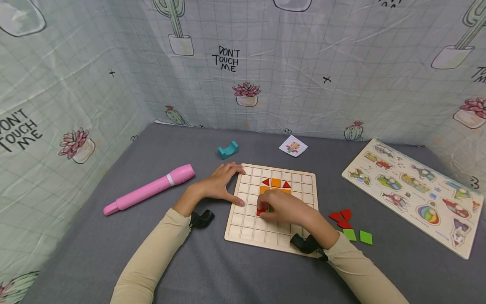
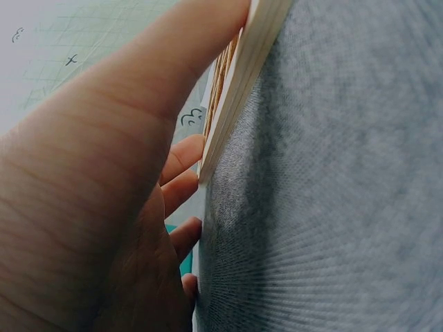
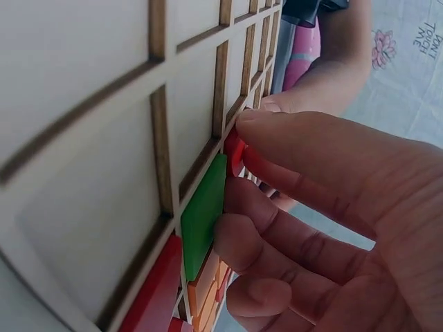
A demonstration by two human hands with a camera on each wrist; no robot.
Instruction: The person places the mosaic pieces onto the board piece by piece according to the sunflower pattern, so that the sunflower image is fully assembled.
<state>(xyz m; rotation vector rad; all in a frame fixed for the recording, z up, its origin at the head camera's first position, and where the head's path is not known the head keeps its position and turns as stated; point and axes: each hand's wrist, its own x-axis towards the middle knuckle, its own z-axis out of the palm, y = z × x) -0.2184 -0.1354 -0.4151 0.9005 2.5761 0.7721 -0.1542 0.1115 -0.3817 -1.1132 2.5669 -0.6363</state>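
Note:
A light wooden grid board (image 1: 246,232) lies on the grey cloth. My left hand (image 1: 219,183) rests at its left edge, fingers spread, thumb and fingertips on the rim. Over the board's middle, my right hand (image 1: 286,207) pinches a small red piece (image 3: 234,153) between thumb and index finger, right at a grid cell. Beside that piece a green square tile (image 3: 202,214) sits in the grid, with another red piece (image 3: 154,290) past it. Farther up the board are an orange square (image 1: 276,183) and two red triangles (image 1: 286,184); the right hand hides part of the pattern.
Right of the board lie several loose red pieces (image 1: 344,224) and two light green tiles (image 1: 366,237). A picture puzzle board (image 1: 410,198) is farther right. Behind are a teal arch block (image 1: 228,150) and a pattern card (image 1: 293,146). A pink microphone-shaped object (image 1: 149,189) lies left.

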